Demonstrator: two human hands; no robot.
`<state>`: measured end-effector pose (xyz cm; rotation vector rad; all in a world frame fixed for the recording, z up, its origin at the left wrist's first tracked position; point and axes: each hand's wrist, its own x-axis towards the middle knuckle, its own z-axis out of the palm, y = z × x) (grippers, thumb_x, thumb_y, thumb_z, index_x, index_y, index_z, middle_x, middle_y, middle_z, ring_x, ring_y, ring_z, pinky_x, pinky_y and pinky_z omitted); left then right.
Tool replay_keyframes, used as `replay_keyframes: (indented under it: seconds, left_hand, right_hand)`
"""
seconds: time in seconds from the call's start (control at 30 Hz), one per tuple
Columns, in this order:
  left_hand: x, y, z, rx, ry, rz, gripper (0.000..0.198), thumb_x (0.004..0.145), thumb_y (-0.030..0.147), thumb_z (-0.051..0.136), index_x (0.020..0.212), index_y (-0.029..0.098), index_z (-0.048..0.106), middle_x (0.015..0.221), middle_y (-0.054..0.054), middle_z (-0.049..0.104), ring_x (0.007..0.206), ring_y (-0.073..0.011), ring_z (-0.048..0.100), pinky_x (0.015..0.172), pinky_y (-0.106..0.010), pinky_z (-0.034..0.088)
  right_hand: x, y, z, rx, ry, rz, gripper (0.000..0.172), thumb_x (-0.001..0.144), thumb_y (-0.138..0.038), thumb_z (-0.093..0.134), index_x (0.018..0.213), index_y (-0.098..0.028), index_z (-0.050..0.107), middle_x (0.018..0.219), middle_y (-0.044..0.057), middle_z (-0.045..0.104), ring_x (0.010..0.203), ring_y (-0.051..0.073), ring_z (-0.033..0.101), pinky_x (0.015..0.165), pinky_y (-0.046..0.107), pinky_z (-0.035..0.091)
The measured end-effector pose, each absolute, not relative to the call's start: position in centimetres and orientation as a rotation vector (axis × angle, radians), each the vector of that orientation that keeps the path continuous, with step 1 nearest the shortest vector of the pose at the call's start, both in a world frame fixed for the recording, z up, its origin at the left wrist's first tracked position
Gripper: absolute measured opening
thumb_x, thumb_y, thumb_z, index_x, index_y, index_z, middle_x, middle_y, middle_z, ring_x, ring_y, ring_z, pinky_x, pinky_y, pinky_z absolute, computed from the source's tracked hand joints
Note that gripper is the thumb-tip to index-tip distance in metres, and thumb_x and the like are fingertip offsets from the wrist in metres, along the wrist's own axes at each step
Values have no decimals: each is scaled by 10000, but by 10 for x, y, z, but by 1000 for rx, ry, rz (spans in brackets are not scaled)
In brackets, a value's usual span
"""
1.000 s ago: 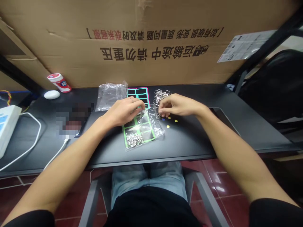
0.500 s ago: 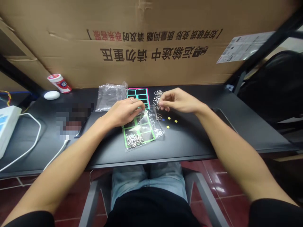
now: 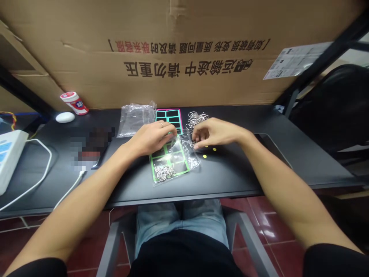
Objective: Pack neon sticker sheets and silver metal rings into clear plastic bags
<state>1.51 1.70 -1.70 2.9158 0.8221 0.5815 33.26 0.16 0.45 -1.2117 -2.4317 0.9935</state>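
My left hand (image 3: 157, 136) is closed, fingertips pinching the upper part of a clear plastic bag (image 3: 194, 163). The bag lies over a green-framed card (image 3: 186, 168), and a cluster of silvery curved metal hooks (image 3: 164, 173) sits at its near end. My right hand (image 3: 209, 132) is lowered to the table just right of the bag. Its fingers and thumb curl round a small pile of the same metal hooks (image 3: 192, 144), partly hidden by the hand. Behind the hand spreads a larger heap of hooks (image 3: 196, 118).
Yellow dots (image 3: 205, 156) lie right of the bag. Behind it are a pink-and-teal framed card (image 3: 173, 114) and another clear bag (image 3: 135, 119). A red-white canister (image 3: 75, 103), a white oval object (image 3: 65, 117) and a white cable (image 3: 69, 188) are left. A cardboard sheet (image 3: 187, 90) stands behind.
My right hand has moved from the larger heap down toward me, onto the small pile of hooks, uncovering more of the heap. My left hand stays at the bag.
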Motion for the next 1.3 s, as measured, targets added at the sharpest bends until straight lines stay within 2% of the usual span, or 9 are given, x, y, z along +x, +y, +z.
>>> replay_keyframes:
  seconds: [0.07, 0.23, 0.57, 0.63, 0.83, 0.97, 1.13, 1.2, 1.3]
  left_hand:
    - [15, 17, -17, 2914, 827, 583, 241, 1126, 259, 499, 1221, 264, 720, 1264, -67, 794, 1166, -229, 740, 954, -377, 596]
    - [15, 17, -17, 2898, 827, 578, 239, 1127, 262, 500, 1223, 257, 719, 1277, -71, 796, 1180, -237, 747, 958, -378, 596]
    - [14, 18, -17, 2890, 810, 562, 230, 1136, 266, 492, 1224, 264, 705, 1266, -61, 791, 1162, -225, 745, 965, -372, 594]
    - [15, 18, -18, 2894, 814, 565, 231, 1137, 273, 495, 1225, 266, 708, 1252, -61, 795, 1155, -230, 748, 954, -374, 595]
    - [16, 18, -19, 2899, 795, 629, 220, 1146, 290, 508, 1232, 265, 709, 1279, -70, 793, 1176, -241, 750, 950, -385, 600]
    - [19, 15, -14, 2887, 704, 737, 225, 1161, 280, 492, 1233, 255, 703, 1302, -79, 789, 1241, -247, 714, 1021, -426, 597]
    - [26, 10, -6, 2907, 642, 765, 251, 1167, 270, 466, 1169, 229, 713, 1312, -92, 793, 1197, -265, 670, 1063, -482, 571]
    - [27, 8, -5, 2908, 640, 763, 263, 1169, 275, 460, 1165, 229, 718, 1311, -96, 794, 1183, -267, 658, 1059, -491, 568]
    - [27, 9, -6, 2900, 641, 769, 263, 1170, 277, 460, 1166, 231, 718, 1313, -92, 793, 1178, -266, 658, 1049, -488, 570]
  right_hand:
    - [327, -1, 3, -1232, -2458, 1029, 460, 758, -603, 949, 942, -211, 792, 807, 24, 774, 715, 196, 687, 660, 325, 490]
    - [328, 2, 3, -1158, -2540, 997, 286, 921, -498, 820, 899, -219, 763, 781, 18, 770, 687, 188, 671, 656, 326, 469]
    - [340, 14, -5, -1369, -2145, 277, 270, 941, -442, 793, 1038, -191, 815, 1002, 129, 823, 863, 289, 715, 862, 455, 544]
    - [334, 9, -4, -1260, -2155, 369, 244, 952, -429, 780, 1022, -198, 818, 1003, 116, 823, 866, 277, 722, 865, 442, 558]
    - [294, -21, -9, -847, -2325, 1187, 259, 948, -435, 817, 1081, -215, 850, 937, 47, 836, 815, 217, 762, 792, 359, 608]
    - [272, -28, -24, -679, -2481, 976, 383, 962, -520, 850, 1233, -249, 868, 1040, 63, 815, 873, 213, 721, 833, 350, 580]
    - [257, -35, -34, -563, -2629, 802, 465, 1077, -592, 700, 1458, -340, 791, 1386, 130, 741, 1216, 311, 697, 1027, 435, 555]
    - [255, -38, -35, -554, -2648, 796, 437, 1090, -601, 673, 1408, -337, 815, 1381, 126, 744, 1196, 311, 703, 1017, 438, 555]
    - [254, -38, -34, -530, -2615, 834, 359, 1086, -567, 694, 1213, -275, 859, 1186, 97, 793, 1032, 265, 716, 947, 394, 553]
